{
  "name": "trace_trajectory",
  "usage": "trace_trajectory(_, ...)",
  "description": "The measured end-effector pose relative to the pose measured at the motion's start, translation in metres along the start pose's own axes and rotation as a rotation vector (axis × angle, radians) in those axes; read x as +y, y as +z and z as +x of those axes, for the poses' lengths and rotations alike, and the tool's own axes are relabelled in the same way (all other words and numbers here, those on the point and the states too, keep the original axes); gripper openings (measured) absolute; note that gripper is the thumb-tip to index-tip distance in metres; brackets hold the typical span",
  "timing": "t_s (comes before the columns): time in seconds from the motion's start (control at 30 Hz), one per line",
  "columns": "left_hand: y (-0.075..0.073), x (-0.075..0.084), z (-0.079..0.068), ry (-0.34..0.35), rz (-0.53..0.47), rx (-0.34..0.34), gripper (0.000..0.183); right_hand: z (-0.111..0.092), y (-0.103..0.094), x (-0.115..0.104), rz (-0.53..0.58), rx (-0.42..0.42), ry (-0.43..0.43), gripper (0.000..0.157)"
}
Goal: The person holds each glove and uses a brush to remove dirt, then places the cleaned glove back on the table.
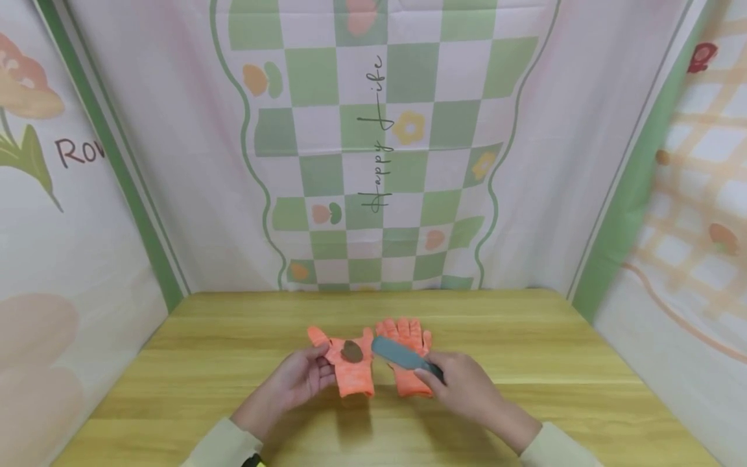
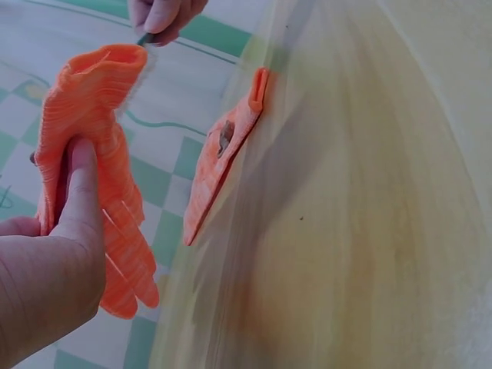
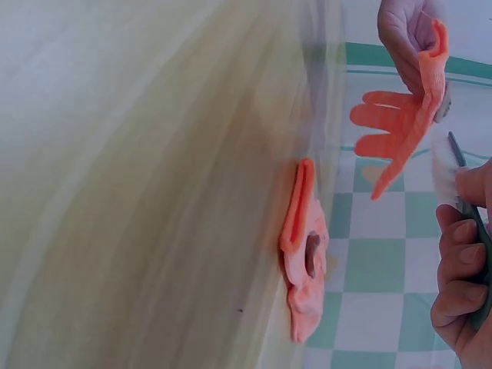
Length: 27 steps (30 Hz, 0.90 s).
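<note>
My left hand (image 1: 302, 377) grips an orange knit glove (image 1: 354, 381) by its side, holding it up above the table. A brown patch (image 1: 352, 351) marks the face of this glove. In the left wrist view the thumb (image 2: 83, 188) presses against the fabric, and the cuff points up. My right hand (image 1: 467, 384) holds a grey-blue brush (image 1: 399, 353) by its dark handle, the head close beside the raised glove. Pale bristles (image 3: 443, 171) show in the right wrist view. Below the brush, a second orange glove (image 1: 414, 387) lies on the table; its brown spot (image 3: 312, 254) appears in both wrist views.
The wood-grain table (image 1: 513, 350) runs back to a hanging cloth (image 1: 408, 175) with green checks and lettering. Printed cloths also hang at the left (image 1: 52, 259) and right (image 1: 688, 259) sides. A tiny dark speck (image 2: 301, 218) lies on the tabletop.
</note>
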State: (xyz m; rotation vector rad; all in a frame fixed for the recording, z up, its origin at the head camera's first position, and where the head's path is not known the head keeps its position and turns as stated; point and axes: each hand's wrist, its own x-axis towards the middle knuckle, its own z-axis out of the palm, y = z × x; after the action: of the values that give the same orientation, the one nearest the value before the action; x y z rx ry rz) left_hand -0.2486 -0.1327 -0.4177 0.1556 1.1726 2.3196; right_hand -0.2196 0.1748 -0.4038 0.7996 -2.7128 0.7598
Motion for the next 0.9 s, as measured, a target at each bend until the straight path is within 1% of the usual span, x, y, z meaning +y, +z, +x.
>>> trace_trajectory(0.13,0.001,-0.002,0.001,-0.005,0.017,0.003,0.020,0.003,-0.003,0.000,0.006,0.019,-0.013,0.032)
trace_trajectory(0.23,0.002,-0.003,0.001,-0.011,0.031,-0.001,0.021,0.006,-0.005,-0.005,0.026,0.019,-0.020,0.031)
trace_trajectory(0.33,0.003,-0.003,0.002,-0.012,0.037,-0.009,0.020,0.009,-0.006,-0.010,0.048,0.023,-0.047,0.032)
trace_trajectory(0.47,0.004,-0.003,0.003,-0.015,0.033,-0.019,0.020,0.013,-0.004,-0.017,0.070,0.026,-0.086,0.031)
trace_trajectory(0.63,0.006,-0.004,0.004,-0.021,0.029,-0.028,0.021,0.016,0.003,-0.020,0.056,0.026,-0.128,0.030)
trace_trajectory(0.73,0.008,-0.005,0.004,-0.023,0.033,-0.029,0.021,0.016,0.006,-0.021,0.057,0.004,-0.128,0.031)
trace_trajectory(0.9,0.009,-0.006,0.005,-0.015,0.048,-0.031,0.019,0.015,0.008,-0.021,0.076,-0.027,-0.094,0.032)
